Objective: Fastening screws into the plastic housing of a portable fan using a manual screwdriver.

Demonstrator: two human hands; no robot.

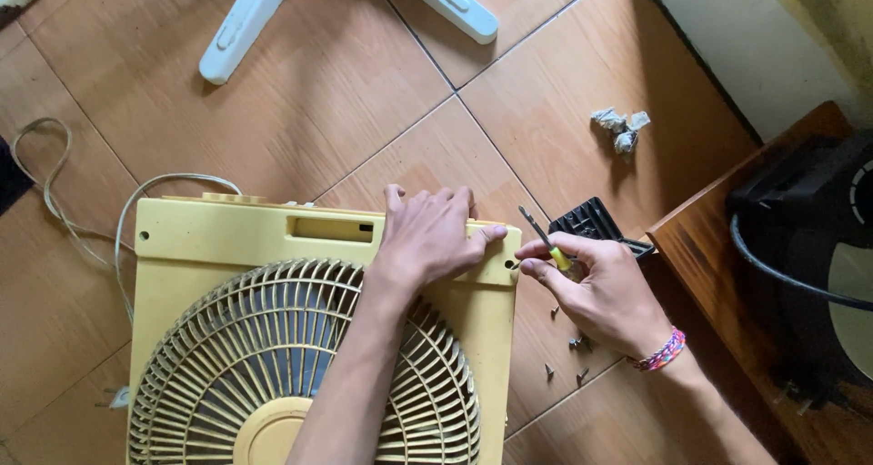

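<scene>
While left hand (427, 238) lies spread on fan housing (227, 238) | right fingers (556, 247) pinch screwdriver (546, 240)

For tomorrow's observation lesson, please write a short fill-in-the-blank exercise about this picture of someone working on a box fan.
1. The left hand presses on the yellow ____ lying on the floor.
2. The right hand holds a small ____.
3. Loose screws lie on the ____ by that hand.
4. A colourful ____ circles the right wrist.

Missing words: fan; screwdriver; floor; bracelet
</scene>
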